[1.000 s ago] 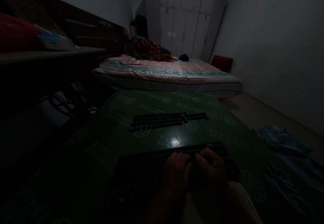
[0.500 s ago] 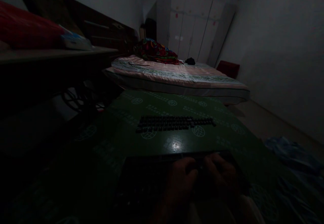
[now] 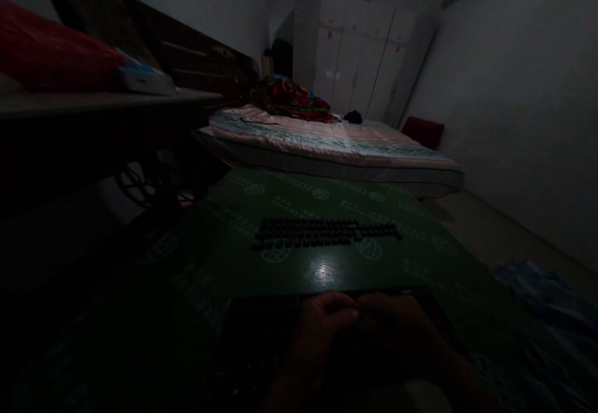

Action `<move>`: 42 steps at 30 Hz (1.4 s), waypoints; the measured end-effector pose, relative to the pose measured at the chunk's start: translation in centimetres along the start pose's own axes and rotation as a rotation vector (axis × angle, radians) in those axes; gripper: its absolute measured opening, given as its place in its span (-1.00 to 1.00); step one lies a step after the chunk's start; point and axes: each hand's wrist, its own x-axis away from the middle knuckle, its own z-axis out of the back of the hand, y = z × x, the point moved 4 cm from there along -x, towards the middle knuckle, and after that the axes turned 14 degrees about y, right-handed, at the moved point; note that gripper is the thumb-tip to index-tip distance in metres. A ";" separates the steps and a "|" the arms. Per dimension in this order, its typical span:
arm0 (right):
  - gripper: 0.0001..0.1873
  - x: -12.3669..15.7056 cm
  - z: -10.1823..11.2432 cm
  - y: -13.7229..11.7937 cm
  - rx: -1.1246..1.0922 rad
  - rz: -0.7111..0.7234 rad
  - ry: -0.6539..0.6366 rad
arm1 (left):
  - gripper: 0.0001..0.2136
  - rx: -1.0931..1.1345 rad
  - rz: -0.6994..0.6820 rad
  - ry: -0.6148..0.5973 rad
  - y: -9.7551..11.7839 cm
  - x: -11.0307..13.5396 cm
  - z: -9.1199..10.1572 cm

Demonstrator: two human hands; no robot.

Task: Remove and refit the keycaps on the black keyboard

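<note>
A dark, flat, wide panel that looks like a keyboard body or laptop base [image 3: 261,332] lies on the green table in front of me; its detail is lost in the dark. Over its upper middle, my left hand [image 3: 322,322] is closed, with thumb and forefinger pressed together. My right hand [image 3: 397,319] meets it from the right, its fingers bent in and partly hidden. Anything held between the fingertips is too dark to make out. Beyond the panel, loose black keycaps [image 3: 308,232] are set out in keyboard-like rows.
The green patterned tabletop [image 3: 196,263] reaches to a bed [image 3: 336,145] with a red flowered blanket [image 3: 289,96]. On the left is a shelf [image 3: 196,96] holding a red bag [image 3: 51,52]. Crumpled blue cloth [image 3: 542,288] lies low on the right.
My right hand has moved left until its fingers meet my left hand's fingertips. My left hand has shifted slightly left. The view has tilted a little upward.
</note>
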 end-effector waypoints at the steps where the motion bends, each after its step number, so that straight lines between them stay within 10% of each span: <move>1: -0.79 -0.3 0.0 0.0 0.013 0.004 -0.016 | -0.80 0.017 0.019 -0.006 -0.2 -0.1 0.1; 11: -0.84 -2.4 0.2 1.4 0.010 -0.097 -0.174 | -0.78 -0.011 0.000 0.042 -0.1 -0.7 0.3; 17: -0.85 -8.1 1.4 8.8 0.163 -0.189 0.112 | -0.81 -0.152 -0.109 0.152 0.1 -0.7 0.3; 23: -0.83 -11.2 0.3 13.8 0.213 -0.209 0.114 | -0.80 -0.240 -0.114 0.123 -0.5 -0.7 0.1; 42: -0.77 -12.6 -1.1 16.6 0.242 -0.263 0.104 | -0.81 -0.349 -0.123 0.053 -0.5 -0.7 0.0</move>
